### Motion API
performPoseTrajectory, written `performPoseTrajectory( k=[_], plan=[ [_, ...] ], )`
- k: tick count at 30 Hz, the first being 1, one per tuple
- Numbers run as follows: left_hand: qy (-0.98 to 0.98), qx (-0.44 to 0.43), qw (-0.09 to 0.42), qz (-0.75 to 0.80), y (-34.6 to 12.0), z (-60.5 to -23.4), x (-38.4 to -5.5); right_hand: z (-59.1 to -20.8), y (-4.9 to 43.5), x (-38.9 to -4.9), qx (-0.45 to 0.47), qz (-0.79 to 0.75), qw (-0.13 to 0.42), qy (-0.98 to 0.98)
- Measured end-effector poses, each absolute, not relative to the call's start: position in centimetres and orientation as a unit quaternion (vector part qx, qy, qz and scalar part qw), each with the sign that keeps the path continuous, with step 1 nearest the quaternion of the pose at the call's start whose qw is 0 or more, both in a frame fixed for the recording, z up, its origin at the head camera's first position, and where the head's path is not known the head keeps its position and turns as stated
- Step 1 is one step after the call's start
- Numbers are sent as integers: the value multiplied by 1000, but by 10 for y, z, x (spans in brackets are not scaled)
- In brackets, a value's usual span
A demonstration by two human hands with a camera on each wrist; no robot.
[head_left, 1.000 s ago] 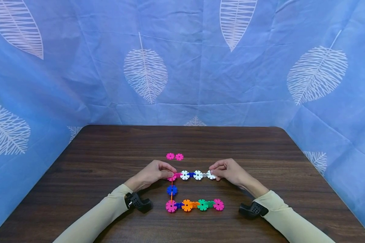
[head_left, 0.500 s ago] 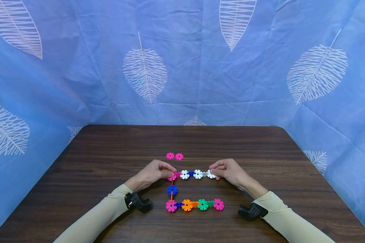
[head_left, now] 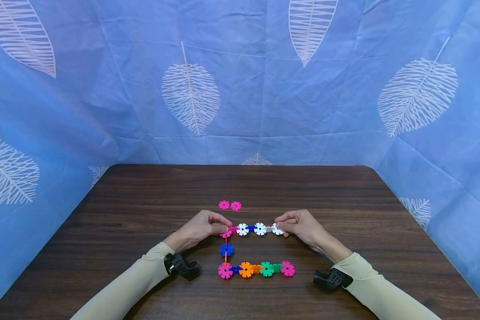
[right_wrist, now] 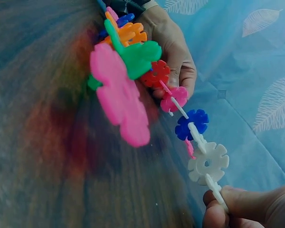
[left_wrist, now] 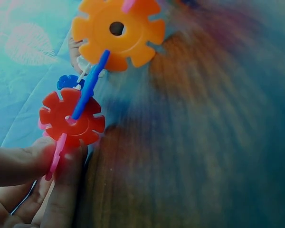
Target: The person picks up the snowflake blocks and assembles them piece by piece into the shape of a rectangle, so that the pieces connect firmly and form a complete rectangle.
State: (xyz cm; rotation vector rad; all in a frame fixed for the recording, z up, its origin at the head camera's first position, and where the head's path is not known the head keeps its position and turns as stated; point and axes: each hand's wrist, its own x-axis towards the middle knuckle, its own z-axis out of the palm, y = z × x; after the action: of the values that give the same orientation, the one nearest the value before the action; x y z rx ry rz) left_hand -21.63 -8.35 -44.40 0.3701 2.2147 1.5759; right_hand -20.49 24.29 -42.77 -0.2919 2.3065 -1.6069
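Observation:
A chain of interlocking snowflake discs forms a C open to the right in the head view. My left hand (head_left: 202, 229) pinches the pink disc (left_wrist: 57, 154) at its far left corner between thumb and finger. At the far row's right end, my right hand (head_left: 302, 226) pinches the last white disc (right_wrist: 216, 192). Between the hands run pink, white and blue discs, among them a white disc (head_left: 260, 229). A blue disc (head_left: 226, 250) with orange discs set edge-on joins the two rows. The near row has pink, blue, an orange disc (head_left: 246, 270), a green disc (head_left: 266, 269) and an end pink disc (head_left: 287, 269).
Two loose pink discs (head_left: 230, 205) lie side by side beyond the chain. The dark wooden table (head_left: 164, 186) reaches back to a blue leaf-print cloth (head_left: 240, 98). A black wrist camera (head_left: 182, 266) sits on the left wrist, and another (head_left: 332, 279) on the right.

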Motion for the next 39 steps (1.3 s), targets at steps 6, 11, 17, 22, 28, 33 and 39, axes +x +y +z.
performPoseTrajectory(
  k=[6,11,17,22,28,33,39],
  plan=[
    [792,134,200,561,-84,-443,-216,-430,243,-207,-100,-573,155,799],
    [795,137,202,556,-85,-443,-215,-429,242,-207,-98,-570,157,801],
    [797,127,201,555,-84,-442,-214,-427,243,-207,-93,-580,169,791],
    [797,123,201,556,-83,-442,-214,-427,244,-206,-92,-586,185,784],
    [796,124,199,558,-82,-442,-213,-427,245,-206,-90,-589,202,777],
    [796,124,196,559,-82,-440,-212,-426,246,-206,-99,-589,210,775],
    [794,117,198,562,-81,-440,-213,-426,246,-206,-99,-593,212,771]
  ],
)
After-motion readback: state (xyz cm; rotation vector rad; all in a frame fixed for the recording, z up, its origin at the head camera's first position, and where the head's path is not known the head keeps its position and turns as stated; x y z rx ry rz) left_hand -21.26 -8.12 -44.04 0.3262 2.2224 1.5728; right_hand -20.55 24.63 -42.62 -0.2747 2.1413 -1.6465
